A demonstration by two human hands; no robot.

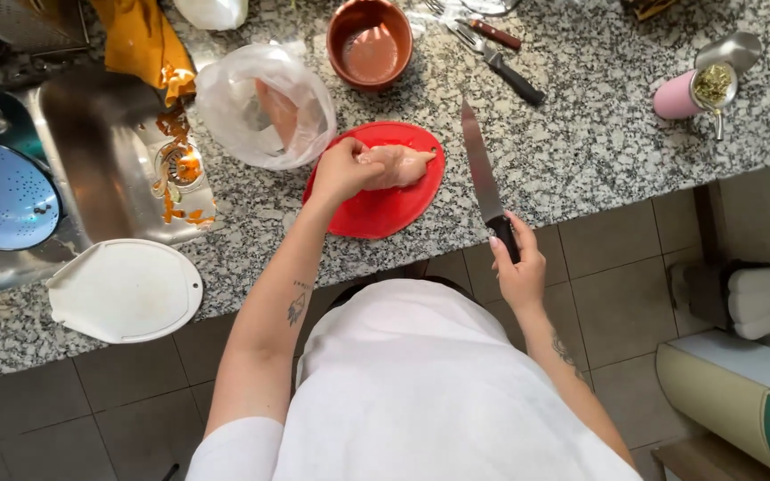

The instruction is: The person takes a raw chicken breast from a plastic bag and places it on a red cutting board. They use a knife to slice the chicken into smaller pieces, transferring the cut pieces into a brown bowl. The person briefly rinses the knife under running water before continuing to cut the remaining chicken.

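The left hand (342,169) is closed on a raw chicken piece (396,165), which is pressed onto a round red cutting board (376,209) set near the desk's (581,134) front edge. The right hand (519,272) is clenched around the black handle of a long chef's knife (483,178); the hand is held just past the front edge, and the blade is kept over bare granite just right of the board. A clear plastic bag (265,107) is touching the board's far left rim, beside the sink (104,160). A brown bowl (369,43) is placed behind the board.
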